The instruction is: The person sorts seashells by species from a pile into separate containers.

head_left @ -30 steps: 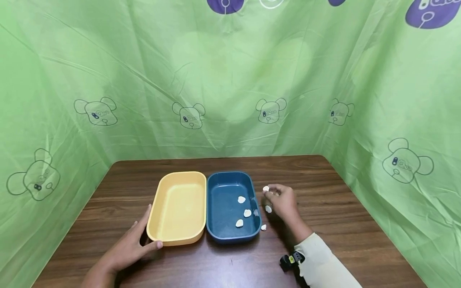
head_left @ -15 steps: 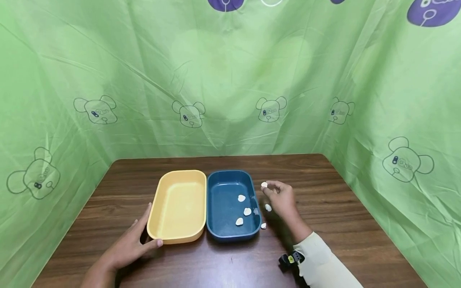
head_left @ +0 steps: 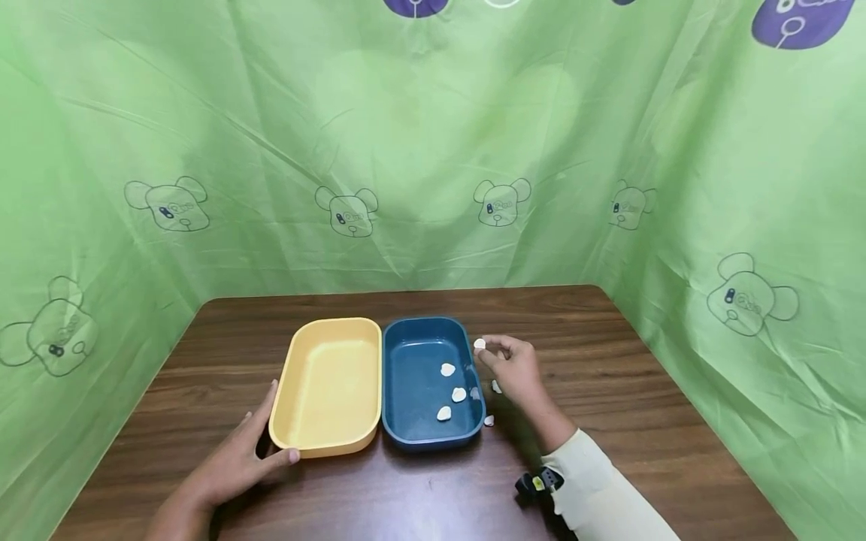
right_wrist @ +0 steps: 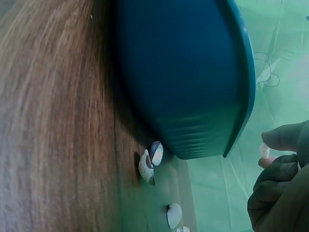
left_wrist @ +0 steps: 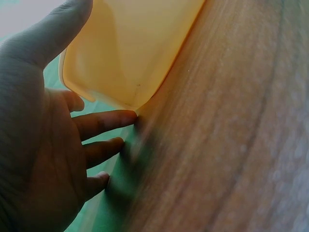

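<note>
My right hand (head_left: 513, 370) pinches a small white seashell (head_left: 479, 343) between thumb and fingertips, close beside the far right rim of the blue tray (head_left: 414, 432). In the right wrist view that pinched shell sits partly hidden by the fingers, beyond the tray's wall. Inside the blue tray lie several pale shells (head_left: 447, 370). My left hand (head_left: 233, 460) rests against the left front corner of the yellow tray (head_left: 328, 452), thumb at the front and fingers spread along the side. The yellow tray stands directly to the left of the blue one, with its bare inside showing.
More shells (right_wrist: 174, 215) lie on the wooden table (head_left: 433, 500) to the right of the blue tray, some partly behind the right hand in the head view. A green cloth (head_left: 419, 150) with printed bear heads hangs around the table's back and sides.
My right hand, with the shell pinched, has moved left and slightly away from me, toward the blue tray's rim. The left hand stays at the yellow tray. The head view has shifted slightly.
</note>
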A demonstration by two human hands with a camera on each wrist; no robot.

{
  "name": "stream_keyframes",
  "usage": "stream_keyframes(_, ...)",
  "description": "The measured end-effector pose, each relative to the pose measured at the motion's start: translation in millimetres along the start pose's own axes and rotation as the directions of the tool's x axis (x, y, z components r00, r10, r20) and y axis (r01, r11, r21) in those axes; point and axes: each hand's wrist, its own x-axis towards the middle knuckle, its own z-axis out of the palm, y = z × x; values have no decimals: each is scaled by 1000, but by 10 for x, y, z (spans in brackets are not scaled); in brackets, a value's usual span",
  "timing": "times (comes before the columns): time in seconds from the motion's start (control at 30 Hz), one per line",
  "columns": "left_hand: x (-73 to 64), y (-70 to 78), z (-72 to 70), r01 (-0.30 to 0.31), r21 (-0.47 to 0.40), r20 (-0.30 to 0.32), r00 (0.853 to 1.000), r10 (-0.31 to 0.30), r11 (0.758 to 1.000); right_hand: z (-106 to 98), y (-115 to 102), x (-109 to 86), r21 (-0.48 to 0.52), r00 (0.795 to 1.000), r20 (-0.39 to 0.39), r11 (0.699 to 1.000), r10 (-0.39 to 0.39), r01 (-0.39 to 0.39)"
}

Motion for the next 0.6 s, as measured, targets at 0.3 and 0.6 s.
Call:
stream_keyframes(0.3,-21,-14,-26,7,3,4,1000,-7,1000,72,-43,9,7,994,103,999,-32,31)
stream_keyframes(0.6,0,-7,-11,6,15,3,1000,-6,1000,83,-50,8,-35,986,158,998,-45,51)
